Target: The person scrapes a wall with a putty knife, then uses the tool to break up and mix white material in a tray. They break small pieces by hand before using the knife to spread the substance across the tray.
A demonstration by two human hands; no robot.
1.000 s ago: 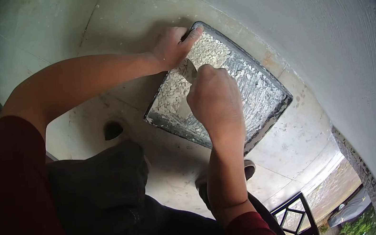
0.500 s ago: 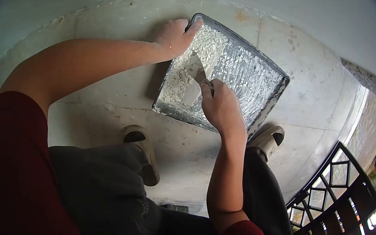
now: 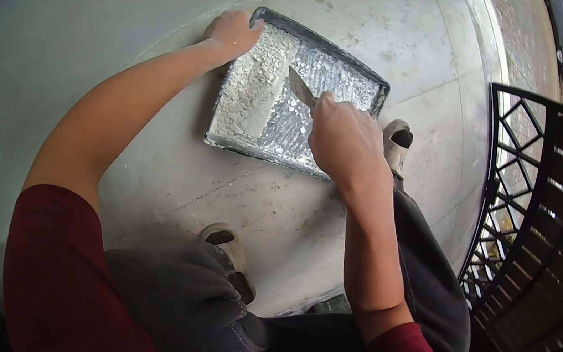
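my left hand (image 3: 230, 33) gripped the tray (image 3: 354, 79) corner while my right hand (image 3: 345, 140), clenched on the scraper (image 3: 301, 88), needed a low, flat blade for clean scraping.

Head view: a shallow metal tray (image 3: 348, 87), coated with flaking white material, lies on the concrete floor (image 3: 411, 21). The left hand (image 3: 230, 33) grips the tray's far corner, while the right hand (image 3: 347, 145), at the tray's near edge, holds a scraper (image 3: 301, 88) with its blade on the tray's bed. A sandalled foot (image 3: 397, 142) rests just beside the tray's near right corner; a black metal railing (image 3: 531, 162) stands well to the tray's right.
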